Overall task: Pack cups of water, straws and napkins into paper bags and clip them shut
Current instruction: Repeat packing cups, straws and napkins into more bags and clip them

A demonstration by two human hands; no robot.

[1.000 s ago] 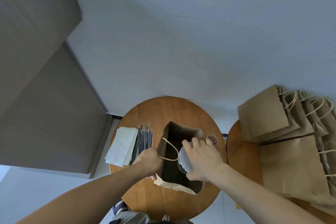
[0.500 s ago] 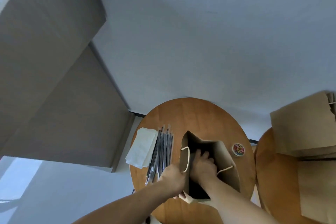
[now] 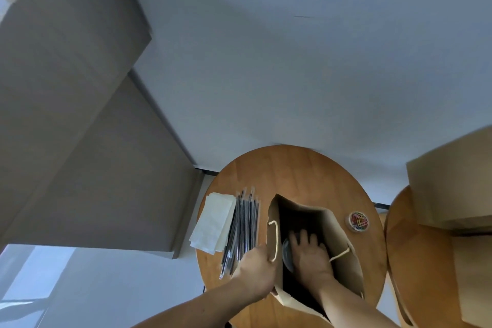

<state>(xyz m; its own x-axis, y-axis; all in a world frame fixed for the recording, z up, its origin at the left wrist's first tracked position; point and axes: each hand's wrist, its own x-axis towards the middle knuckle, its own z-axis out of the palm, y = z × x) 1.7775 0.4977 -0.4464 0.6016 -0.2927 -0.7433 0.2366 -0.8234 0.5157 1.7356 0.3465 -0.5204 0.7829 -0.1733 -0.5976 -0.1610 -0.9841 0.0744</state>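
Note:
An open brown paper bag stands on the round wooden table. My left hand grips the bag's left rim near its rope handle. Deep inside the bag, my right hand lies over the lid of a cup, most of which is hidden. Left of the bag lie several black wrapped straws and a stack of white napkins. A small round tub of coloured paper clips sits to the right of the bag.
A second wooden table at the right carries brown paper bags. A white wall rises behind the tables. A grey cabinet stands at the left.
My right hand has gone down into the bag with the cup. The view has shifted so the table sits further right.

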